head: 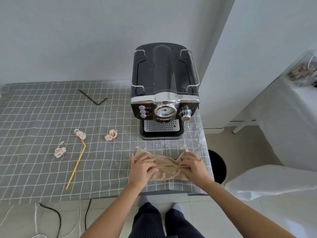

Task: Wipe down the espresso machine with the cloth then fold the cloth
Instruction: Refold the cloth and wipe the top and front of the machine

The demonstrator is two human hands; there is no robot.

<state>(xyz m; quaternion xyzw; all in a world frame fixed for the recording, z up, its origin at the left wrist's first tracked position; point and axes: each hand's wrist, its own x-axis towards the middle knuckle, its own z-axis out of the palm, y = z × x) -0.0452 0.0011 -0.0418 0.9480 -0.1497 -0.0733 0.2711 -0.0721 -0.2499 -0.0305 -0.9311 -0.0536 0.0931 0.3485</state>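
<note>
We see the left hand (142, 166) and right hand (192, 164) pinching the bunched beige cloth (165, 164) near the table's (42, 117) front edge, before the espresso machine (163, 90).

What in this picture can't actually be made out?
Head view only:
- Middle of the beige cloth: covered by the left hand and right hand.
- Espresso machine back and sides: turned away.
- Its nameplate lettering: too small.
- Clear box: cut off by the right edge, contents blurred.
</note>
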